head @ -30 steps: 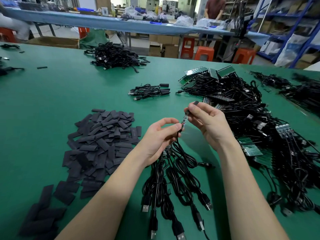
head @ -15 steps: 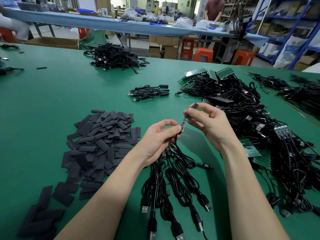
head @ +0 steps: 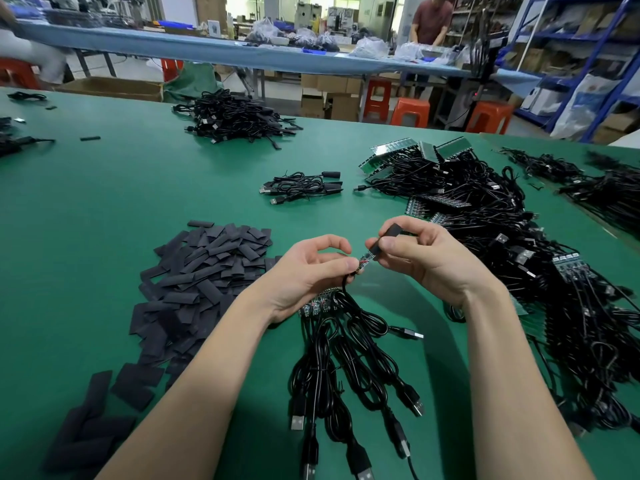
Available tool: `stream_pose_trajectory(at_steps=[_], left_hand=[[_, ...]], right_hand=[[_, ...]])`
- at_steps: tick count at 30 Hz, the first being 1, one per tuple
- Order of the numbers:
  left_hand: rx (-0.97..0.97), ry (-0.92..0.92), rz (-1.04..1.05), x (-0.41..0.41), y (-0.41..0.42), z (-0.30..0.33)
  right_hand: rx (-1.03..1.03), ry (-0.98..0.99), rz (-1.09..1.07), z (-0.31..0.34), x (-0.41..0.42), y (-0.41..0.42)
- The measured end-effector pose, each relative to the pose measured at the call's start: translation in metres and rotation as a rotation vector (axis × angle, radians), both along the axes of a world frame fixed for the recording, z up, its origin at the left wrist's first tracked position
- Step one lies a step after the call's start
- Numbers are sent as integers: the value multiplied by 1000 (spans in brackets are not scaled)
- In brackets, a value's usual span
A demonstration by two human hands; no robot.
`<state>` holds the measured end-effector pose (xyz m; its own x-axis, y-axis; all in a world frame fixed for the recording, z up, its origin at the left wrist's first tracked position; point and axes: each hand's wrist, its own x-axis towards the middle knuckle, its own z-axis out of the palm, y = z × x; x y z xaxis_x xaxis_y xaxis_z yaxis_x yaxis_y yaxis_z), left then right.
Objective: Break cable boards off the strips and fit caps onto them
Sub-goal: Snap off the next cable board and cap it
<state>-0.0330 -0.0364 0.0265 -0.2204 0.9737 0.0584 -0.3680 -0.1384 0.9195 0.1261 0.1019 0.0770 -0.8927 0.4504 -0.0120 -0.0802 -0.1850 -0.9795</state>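
Head view, the only one: at frame centre the left hand [head: 304, 271] pinches a small cable board [head: 366, 258] where its black cable joins, and a strip of boards [head: 320, 303] with more USB cables [head: 346, 358] hangs below that palm toward the bottom edge. Right of centre, the right hand [head: 426, 258] holds a black cap [head: 388, 237] between thumb and fingers, its open end already over the board's tip; both grips are closed, one on the board and one on the cap. I judge the step in hand to be fitting the cap, roughly begun, since much of the board still shows bare between the two hands. The next move likely calls for sliding the cap straight along the board toward the cable while the left grip keeps the board steady, with the two kept in line so the cap does not snag. Loose caps [head: 207, 268] lie heaped at centre left on the green surface [head: 104, 202]; uncut strips with cables [head: 485, 216] pile at the right, and capped cables [head: 304, 187] rest above centre.
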Motion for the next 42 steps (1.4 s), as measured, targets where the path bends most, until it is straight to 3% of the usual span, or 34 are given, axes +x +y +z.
stream_pose_trajectory(at_steps=[4, 11, 19, 28, 42], left_hand=[[11, -2, -9, 0, -1, 3], [4, 6, 17, 0, -2, 6], [-15, 394, 324, 1, 4, 1], [47, 551, 505, 6, 7, -6], [78, 654, 452, 2, 2, -2]], right_hand=[[101, -24, 37, -3, -7, -8], [93, -38, 39, -5, -9, -5], [-84, 17, -191, -23, -23, 0], [-202, 14, -246, -30, -31, -1], [-106, -89, -62, -23, -24, -2]])
